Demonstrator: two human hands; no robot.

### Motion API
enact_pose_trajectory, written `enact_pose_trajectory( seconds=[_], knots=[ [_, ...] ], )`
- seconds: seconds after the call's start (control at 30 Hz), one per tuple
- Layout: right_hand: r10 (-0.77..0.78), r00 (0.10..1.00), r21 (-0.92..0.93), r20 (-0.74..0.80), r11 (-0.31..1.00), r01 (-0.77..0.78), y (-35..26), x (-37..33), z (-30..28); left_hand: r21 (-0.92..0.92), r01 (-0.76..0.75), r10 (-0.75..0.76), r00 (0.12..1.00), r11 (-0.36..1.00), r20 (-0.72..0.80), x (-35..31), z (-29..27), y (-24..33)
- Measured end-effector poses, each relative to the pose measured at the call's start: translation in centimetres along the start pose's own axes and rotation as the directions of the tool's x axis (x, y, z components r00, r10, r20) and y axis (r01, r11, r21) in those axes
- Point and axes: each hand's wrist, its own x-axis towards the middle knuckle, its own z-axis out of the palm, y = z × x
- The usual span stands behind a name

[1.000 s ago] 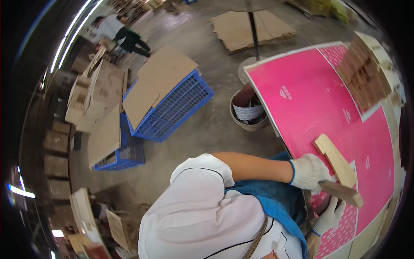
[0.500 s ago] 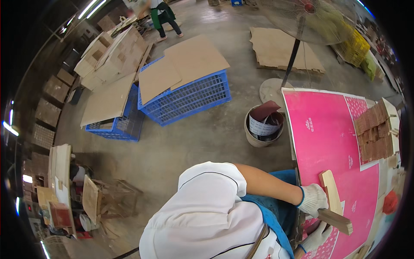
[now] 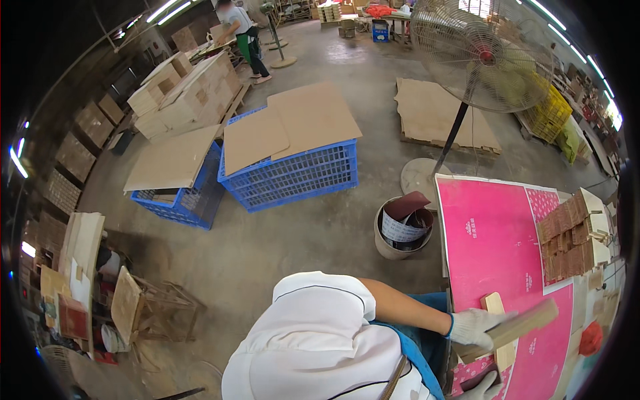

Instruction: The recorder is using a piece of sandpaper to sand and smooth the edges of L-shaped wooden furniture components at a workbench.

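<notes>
My left hand [image 3: 475, 327], in a white glove, grips one end of a pale wooden block [image 3: 523, 320] that points right over a pink printed sheet [image 3: 493, 233]. A flat pale wooden strip [image 3: 499, 340] lies on the sheet under the block. My right hand [image 3: 481, 387], also gloved, shows only partly at the lower edge, beside the strip's near end; what it holds is hidden. My white-sleeved shoulder and blue apron [image 3: 413, 347] fill the lower middle.
Stacked small brown wooden pieces [image 3: 567, 240] sit at the pink sheet's right. A bucket [image 3: 402, 233] stands on the floor beside the table. Blue crates [image 3: 293, 177] topped with cardboard, a standing fan [image 3: 483, 57], cardboard stacks [image 3: 187, 93] and a distant person [image 3: 241, 33] lie beyond.
The view has swung toward the floor, so the pink sheet and my hands sit lower right. My left hand keeps its grip on the block, now lying flatter across the strip.
</notes>
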Motion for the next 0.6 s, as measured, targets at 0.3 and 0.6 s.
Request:
enact_pose_trajectory(
  seconds=[0.3,0.6],
  knots=[
    [-0.445,0.853,0.033,0.275,0.891,0.454,-0.5,6.9,4.1,-0.448,-0.143,0.134,0.99,0.882,-0.052,-0.3,-0.5,-1.2],
    [-0.543,0.746,0.158,0.386,0.836,0.526,-1.4,6.0,5.0,-0.608,0.028,0.081,0.985,0.794,0.151,-0.2,-2.4,-2.0]
  ],
)
